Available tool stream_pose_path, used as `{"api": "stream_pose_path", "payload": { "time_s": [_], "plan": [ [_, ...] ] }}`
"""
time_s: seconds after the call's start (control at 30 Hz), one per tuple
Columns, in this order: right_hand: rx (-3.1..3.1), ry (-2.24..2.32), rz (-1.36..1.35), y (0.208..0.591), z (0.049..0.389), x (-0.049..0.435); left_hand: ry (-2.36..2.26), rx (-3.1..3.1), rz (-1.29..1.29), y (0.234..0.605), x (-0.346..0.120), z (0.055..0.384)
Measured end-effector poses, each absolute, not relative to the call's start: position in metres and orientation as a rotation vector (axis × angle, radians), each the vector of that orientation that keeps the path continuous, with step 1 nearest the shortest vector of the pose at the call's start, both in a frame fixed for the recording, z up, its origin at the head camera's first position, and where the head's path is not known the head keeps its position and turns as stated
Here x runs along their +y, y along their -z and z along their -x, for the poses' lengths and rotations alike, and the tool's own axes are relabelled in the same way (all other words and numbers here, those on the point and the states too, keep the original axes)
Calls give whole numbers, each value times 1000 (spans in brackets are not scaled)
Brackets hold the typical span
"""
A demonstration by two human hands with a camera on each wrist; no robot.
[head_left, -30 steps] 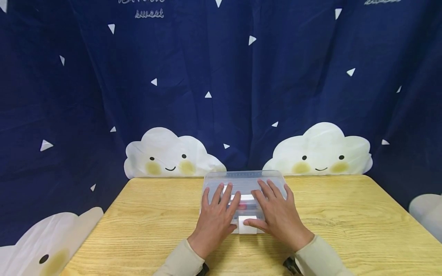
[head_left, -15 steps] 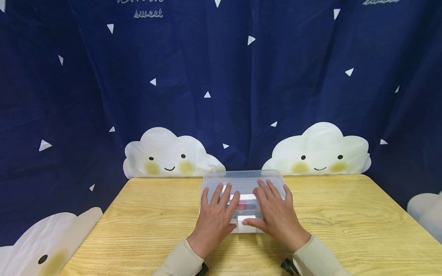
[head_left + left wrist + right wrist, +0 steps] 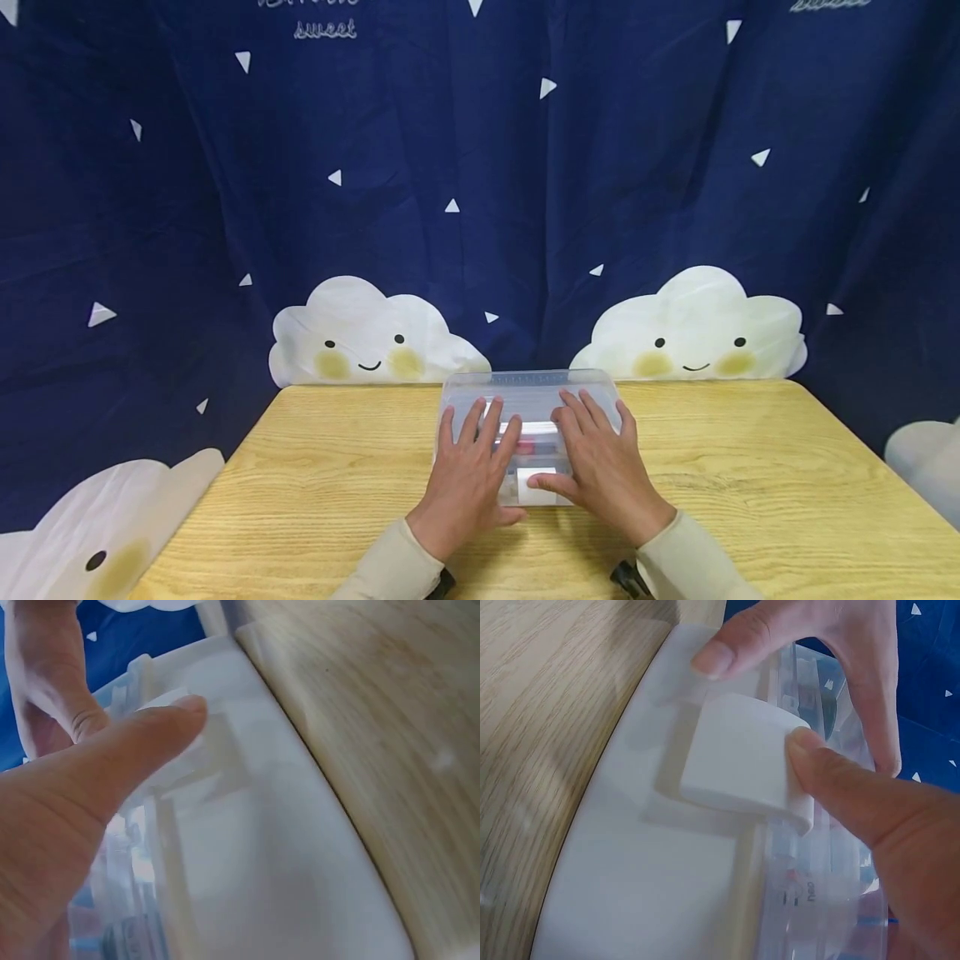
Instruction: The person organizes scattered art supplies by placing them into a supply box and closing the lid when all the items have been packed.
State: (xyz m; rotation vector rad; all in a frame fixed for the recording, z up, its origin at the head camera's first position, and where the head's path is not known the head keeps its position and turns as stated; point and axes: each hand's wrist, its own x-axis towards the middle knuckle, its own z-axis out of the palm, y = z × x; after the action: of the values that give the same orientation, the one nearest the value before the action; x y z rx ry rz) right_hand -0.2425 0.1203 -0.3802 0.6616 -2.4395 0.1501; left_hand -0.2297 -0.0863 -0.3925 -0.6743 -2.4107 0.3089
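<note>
A clear plastic case (image 3: 525, 390) with a white front wall (image 3: 255, 847) lies on the table, its transparent lid lowered. At the middle of its front edge is a white latch (image 3: 735, 757), which tilts outward from the wall in the right wrist view. My left hand (image 3: 465, 479) rests spread on the left part of the lid, its thumb (image 3: 161, 727) stretched out over the front edge. On the right part lies my right hand (image 3: 607, 471), fingers spread, its thumb (image 3: 832, 769) touching the latch's upper edge. Something pink shows dimly through the lid.
The wooden table (image 3: 345, 450) extends on both sides of the case. Behind it hangs a dark blue curtain (image 3: 510, 233) with white triangles and smiling clouds, close to the table's far edge.
My left thumb has moved away from the latch, toward me and outward past the case's front edge. My right hand and the case have hardly moved.
</note>
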Motion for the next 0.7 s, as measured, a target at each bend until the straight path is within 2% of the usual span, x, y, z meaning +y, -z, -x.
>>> {"api": "stream_pose_path", "payload": {
  "time_s": [0.7],
  "plan": [
    [-2442, -145, -653, 380, 242, 120, -290, -2337, 592, 400, -80, 232]
  ]
}}
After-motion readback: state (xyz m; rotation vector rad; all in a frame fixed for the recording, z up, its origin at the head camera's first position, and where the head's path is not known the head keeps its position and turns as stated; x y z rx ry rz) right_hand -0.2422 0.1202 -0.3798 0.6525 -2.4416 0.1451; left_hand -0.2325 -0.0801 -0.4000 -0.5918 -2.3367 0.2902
